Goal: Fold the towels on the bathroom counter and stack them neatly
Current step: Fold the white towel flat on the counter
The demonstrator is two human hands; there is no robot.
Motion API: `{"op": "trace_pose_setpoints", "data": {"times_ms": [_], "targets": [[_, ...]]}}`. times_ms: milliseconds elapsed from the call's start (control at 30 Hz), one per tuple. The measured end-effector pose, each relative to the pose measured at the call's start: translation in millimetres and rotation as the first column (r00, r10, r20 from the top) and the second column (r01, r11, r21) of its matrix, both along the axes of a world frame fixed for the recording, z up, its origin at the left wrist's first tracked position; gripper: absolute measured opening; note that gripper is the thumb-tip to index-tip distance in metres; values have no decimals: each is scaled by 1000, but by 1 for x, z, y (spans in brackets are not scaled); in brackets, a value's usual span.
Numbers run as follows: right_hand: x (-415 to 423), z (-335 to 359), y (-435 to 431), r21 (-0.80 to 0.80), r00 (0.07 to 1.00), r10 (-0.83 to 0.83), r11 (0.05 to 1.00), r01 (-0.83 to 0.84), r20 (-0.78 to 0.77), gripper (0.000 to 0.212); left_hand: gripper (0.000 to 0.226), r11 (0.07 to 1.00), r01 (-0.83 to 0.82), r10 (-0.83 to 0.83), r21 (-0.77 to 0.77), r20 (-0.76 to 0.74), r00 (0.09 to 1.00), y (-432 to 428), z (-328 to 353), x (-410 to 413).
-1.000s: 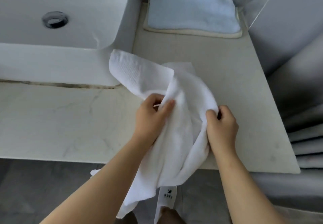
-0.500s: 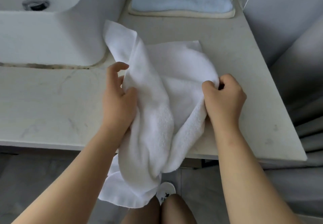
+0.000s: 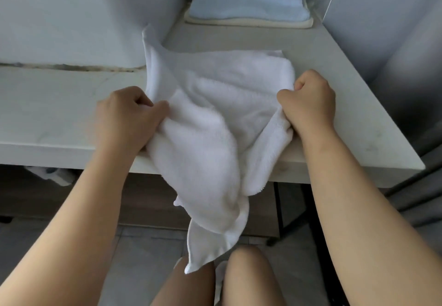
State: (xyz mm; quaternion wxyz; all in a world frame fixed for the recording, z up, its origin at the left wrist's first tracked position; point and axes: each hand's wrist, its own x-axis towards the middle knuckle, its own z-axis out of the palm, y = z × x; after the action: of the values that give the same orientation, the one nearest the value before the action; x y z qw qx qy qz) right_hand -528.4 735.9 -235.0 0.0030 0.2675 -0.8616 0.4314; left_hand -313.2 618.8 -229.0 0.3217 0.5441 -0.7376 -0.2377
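**Both hands gripping a rumpled white towel [image 3: 215, 119] at the front edge of the surface [image 3: 47, 114]**

The white towel is lying bunched between the two hands, not yet folded. Its far part is spreading flat on the surface just beyond the knuckles, and one corner is standing up beyond the left hand [image 3: 126, 116], leaning against the side of the sink [image 3: 59, 23]. Its near part is spilling over the front edge of the surface and hanging down between the forearms, with the lowest corner dangling just above the person's knees [image 3: 251, 274].

The left hand is pinching a thick fold on the towel's left side, thumb on top and fingers curled underneath. The right hand [image 3: 308, 100] is clenching the towel's right edge in a fist, knuckles up, with the cloth running out below the palm. Both hands are hovering over the front strip of the surface, apart from each other, with the towel sagging loosely between them.

Well beyond the right hand, at the back of the surface against the wall, a folded blue towel [image 3: 248, 2] is lying on top of a folded cream towel [image 3: 248, 24], whose edge is peeking out along the near side. Beyond the left hand the white sink is sitting on the pale, faintly veined surface. Below the forearms, grey floor tiles [image 3: 143, 258] are showing.
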Motion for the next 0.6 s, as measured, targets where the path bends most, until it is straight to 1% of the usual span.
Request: {"op": "trace_pose_setpoints", "data": {"times_ms": [100, 167, 233, 300, 367, 400, 467, 500, 567, 600], "targets": [[0, -1, 1, 25, 1000, -18, 1000, 19, -26, 28, 14, 998, -54, 57, -44, 77, 995, -6, -1, 15], [-1, -2, 1, 33, 999, -22, 999, 24, -49, 27, 14, 996, -59, 67, -74, 111, 992, -12, -5, 21], [-2, -2, -1, 39, 998, -26, 999, 29, -66, 27, 20, 995, -45, 60, -94, 162, 985, -16, -7, 19], [-1, -3, -2, 46, 997, -23, 999, 27, -79, 23, 41, 994, 63, -38, -90, 258, 965, -20, -6, 17], [0, -3, -3, 66, 995, -9, 998, 16, -101, 11, 59, 966, 240, -190, -92, 375, 907, -24, -4, 14], [0, -3, -4, 73, 993, -2, 997, 11, -117, 10, 61, 942, 321, -251, -97, 432, 866, -28, -4, 13], [1, -3, -6, 77, 990, 29, 997, -19, -139, 15, 52, 897, 436, -339, -72, 521, 783, -35, -3, 11], [1, -3, -7, 88, 987, 59, 995, -46, -150, 20, 47, 885, 462, -366, -58, 528, 767, -39, -2, 9], [1, -2, -8, 159, 978, 136, 981, -111, -157, 40, 39, 881, 469, -378, -63, 504, 777, -43, 0, 5], [2, -1, -9, 196, 975, 161, 972, -129, -155, 46, 34, 883, 462, -364, -84, 499, 786, -45, 2, 2]]}}
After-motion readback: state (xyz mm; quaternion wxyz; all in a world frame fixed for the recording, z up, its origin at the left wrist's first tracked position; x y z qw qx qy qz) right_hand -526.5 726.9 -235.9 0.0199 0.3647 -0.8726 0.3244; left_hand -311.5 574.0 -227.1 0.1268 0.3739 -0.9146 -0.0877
